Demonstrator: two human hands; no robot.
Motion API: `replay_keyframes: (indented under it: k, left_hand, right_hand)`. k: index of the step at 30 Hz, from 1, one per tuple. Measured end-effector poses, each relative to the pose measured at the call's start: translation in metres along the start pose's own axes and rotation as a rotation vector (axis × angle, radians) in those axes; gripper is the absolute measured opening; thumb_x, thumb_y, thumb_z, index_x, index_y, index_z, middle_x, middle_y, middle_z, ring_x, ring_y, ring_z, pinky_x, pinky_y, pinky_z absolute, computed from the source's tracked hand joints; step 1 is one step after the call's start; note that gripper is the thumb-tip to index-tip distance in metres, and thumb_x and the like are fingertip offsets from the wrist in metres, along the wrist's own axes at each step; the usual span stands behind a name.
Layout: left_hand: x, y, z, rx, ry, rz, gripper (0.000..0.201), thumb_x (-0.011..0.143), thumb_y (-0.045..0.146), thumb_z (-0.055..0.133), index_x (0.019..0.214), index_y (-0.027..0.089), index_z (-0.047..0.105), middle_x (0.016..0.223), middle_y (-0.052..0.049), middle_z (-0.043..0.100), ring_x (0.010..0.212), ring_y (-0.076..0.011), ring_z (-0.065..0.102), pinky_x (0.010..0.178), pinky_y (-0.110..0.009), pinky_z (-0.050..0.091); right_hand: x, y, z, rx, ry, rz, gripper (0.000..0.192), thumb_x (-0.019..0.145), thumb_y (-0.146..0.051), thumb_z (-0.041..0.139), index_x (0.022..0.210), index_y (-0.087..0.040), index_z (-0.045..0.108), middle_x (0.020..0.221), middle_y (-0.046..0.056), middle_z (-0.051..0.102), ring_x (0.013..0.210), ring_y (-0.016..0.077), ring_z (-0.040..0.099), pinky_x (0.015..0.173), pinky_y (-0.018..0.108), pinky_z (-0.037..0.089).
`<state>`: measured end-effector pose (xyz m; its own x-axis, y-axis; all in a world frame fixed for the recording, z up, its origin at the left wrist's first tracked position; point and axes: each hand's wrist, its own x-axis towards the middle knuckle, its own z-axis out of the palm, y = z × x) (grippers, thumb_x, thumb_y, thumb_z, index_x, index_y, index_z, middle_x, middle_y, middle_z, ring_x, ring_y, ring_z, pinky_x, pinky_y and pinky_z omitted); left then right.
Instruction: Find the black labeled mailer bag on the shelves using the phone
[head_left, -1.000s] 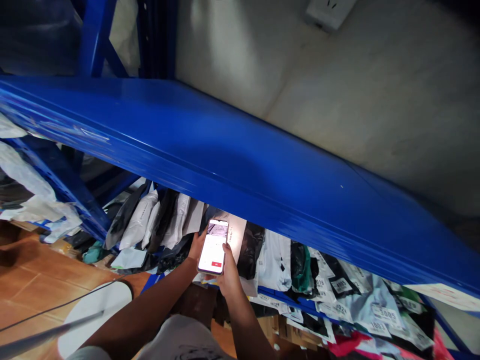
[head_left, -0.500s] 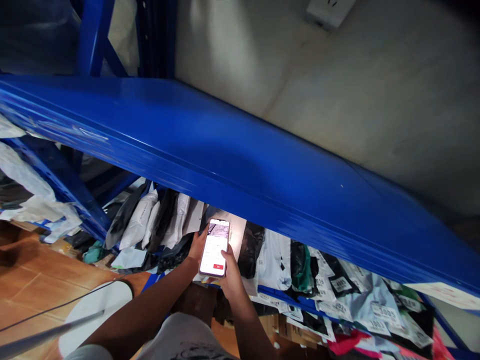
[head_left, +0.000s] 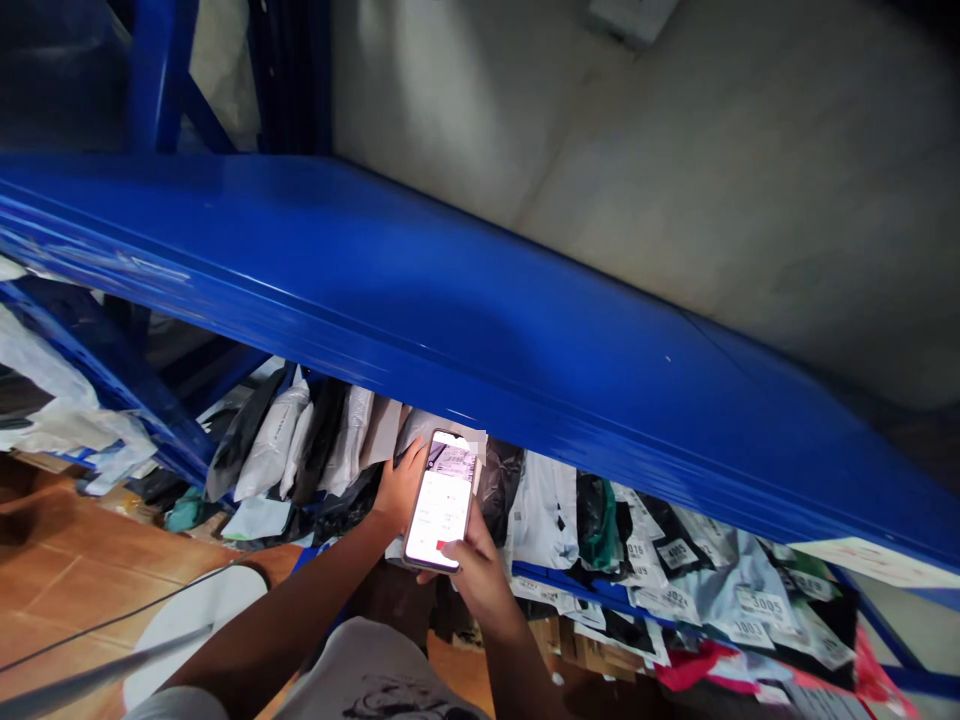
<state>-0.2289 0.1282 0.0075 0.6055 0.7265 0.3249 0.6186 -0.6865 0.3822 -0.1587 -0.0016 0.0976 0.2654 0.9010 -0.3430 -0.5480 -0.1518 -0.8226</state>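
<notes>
Right hand gripping lit phone from below, thumb on screen. Left hand curled around its left edge. Phone held just under blue shelf, facing upright parcels.

Phone screen text too small

I have drawn the phone a little down and to the right, nearer to me, and tilted its top further right. My right hand has slid lower under it, my thumb now at its bottom edge. My left hand has shifted right along with it. The parcel behind the phone is less lit.
</notes>
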Motion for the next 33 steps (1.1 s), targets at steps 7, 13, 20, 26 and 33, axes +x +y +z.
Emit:
replay_keyframes:
  k: [7, 13, 20, 26, 33]
  left_hand:
    - [0.002, 0.003, -0.005, 0.124, -0.060, 0.115, 0.032, 0.088, 0.025, 0.051, 0.116, 0.019, 0.064, 0.139, -0.011, 0.053, 0.138, -0.0309, 0.034, 0.113, -0.061, 0.024]
    - [0.018, 0.020, -0.011, 0.058, -0.047, 0.076, 0.033, 0.086, 0.012, 0.050, 0.118, 0.015, 0.059, 0.128, -0.012, 0.057, 0.123, -0.0241, 0.048, 0.108, -0.042, 0.038]
    - [0.023, 0.045, -0.014, 0.036, -0.129, 0.007, 0.021, 0.085, 0.015, 0.051, 0.095, 0.014, 0.070, 0.118, -0.015, 0.061, 0.117, -0.0281, 0.053, 0.102, -0.045, 0.044]
    - [0.013, 0.050, -0.017, -0.037, -0.333, 0.193, 0.020, 0.078, 0.019, 0.060, 0.092, 0.013, 0.074, 0.144, -0.020, 0.043, 0.134, -0.0317, 0.042, 0.116, -0.045, 0.028]
    - [0.031, 0.036, -0.023, 0.082, -0.483, 0.265, 0.025, 0.072, 0.023, 0.067, 0.093, 0.012, 0.076, 0.145, -0.022, 0.045, 0.131, -0.0370, 0.046, 0.112, -0.050, 0.032]
  right_hand:
    - [-0.013, -0.008, -0.013, 0.000, 0.014, -0.047, 0.097, 0.057, -0.016, 0.066, 0.145, -0.023, 0.025, 0.096, 0.004, 0.077, 0.077, 0.0263, 0.072, 0.043, 0.026, 0.053]
    - [-0.027, -0.017, -0.046, 0.086, 0.039, -0.099, 0.096, 0.059, -0.029, 0.069, 0.146, -0.023, 0.027, 0.093, 0.009, 0.078, 0.078, 0.0320, 0.073, 0.042, 0.030, 0.053]
    - [-0.030, -0.012, -0.069, 0.136, 0.217, -0.128, 0.101, 0.056, -0.028, 0.073, 0.146, -0.027, 0.027, 0.091, 0.005, 0.078, 0.068, 0.0292, 0.072, 0.038, 0.028, 0.050]
    - [-0.027, -0.009, -0.074, 0.134, 0.221, -0.142, 0.096, 0.057, -0.028, 0.073, 0.145, -0.027, 0.033, 0.090, 0.005, 0.077, 0.068, 0.0271, 0.071, 0.042, 0.029, 0.051]
    - [-0.012, 0.015, -0.067, 0.092, 0.198, -0.134, 0.086, 0.065, -0.043, 0.068, 0.142, -0.025, 0.036, 0.087, 0.008, 0.077, 0.072, 0.0296, 0.071, 0.041, 0.028, 0.048]
